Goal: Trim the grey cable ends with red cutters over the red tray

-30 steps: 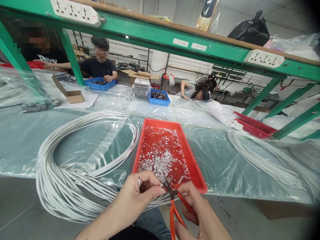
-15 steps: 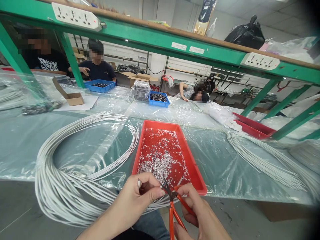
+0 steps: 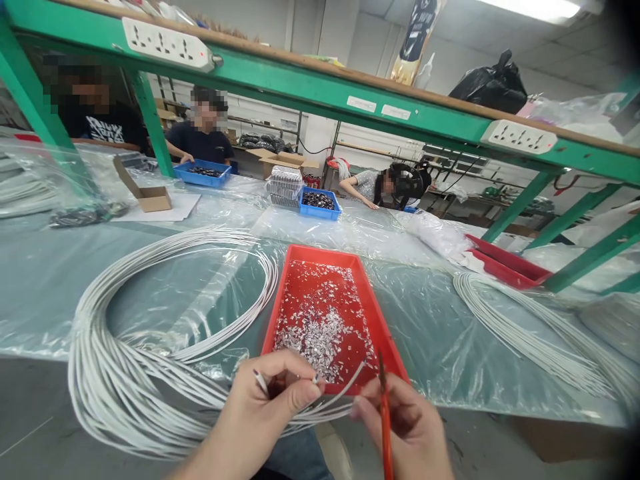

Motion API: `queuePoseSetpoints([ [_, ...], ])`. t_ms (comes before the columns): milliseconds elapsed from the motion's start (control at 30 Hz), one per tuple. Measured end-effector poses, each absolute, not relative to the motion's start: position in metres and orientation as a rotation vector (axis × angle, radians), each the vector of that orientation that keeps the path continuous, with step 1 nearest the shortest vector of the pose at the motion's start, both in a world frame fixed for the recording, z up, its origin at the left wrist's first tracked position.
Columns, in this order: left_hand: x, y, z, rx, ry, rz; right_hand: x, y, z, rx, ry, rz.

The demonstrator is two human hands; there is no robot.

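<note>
left hand point(image 3: 273, 407): pinches thin white wire ends point(image 3: 345, 389) | right hand point(image 3: 405, 427): grips orange-handled cutters point(image 3: 384, 413), tips up | red plastic tray point(image 3: 387, 333) just past both hands: many small silver bits point(image 3: 320, 330) cut | big white wire coil point(image 3: 150, 373) left of hands: lots left

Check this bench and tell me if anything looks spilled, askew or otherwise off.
Nothing looks spilled: the silvery cut bits lie inside the red tray. The tray sits slightly askew. The white cable coil sags over the bench edge toward the left hand, which pinches cable ends. The right hand holds red-handled pliers.
</note>
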State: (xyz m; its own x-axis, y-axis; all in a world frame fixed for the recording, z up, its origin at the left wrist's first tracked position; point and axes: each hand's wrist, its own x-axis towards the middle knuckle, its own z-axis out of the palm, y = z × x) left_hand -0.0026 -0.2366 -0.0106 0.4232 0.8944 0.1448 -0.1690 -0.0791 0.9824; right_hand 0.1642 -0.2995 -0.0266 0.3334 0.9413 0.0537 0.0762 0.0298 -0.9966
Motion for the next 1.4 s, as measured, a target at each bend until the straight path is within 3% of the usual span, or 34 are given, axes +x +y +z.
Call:
queuePoseSetpoints([
  [200, -0.001, -0.233, -0.005, 1.428, 0.613, 0.937, 0.124, -0.281, -0.038, -0.842, -0.953, 1.298],
  [500, -0.004, -0.235, -0.008, 1.438, 0.752, 0.912, 0.126, -0.274, -0.041, -1.071, -1.014, 1.131],
  [900, -0.006, -0.223, -0.009, 1.358, 0.575, 0.855, 0.115, -0.268, -0.042, -0.896, -0.870, 1.215],
  [1400, -0.011, -0.221, -0.010, 1.526, 0.715, 0.900, 0.117, -0.267, -0.048, -1.023, -1.005, 0.861],
])
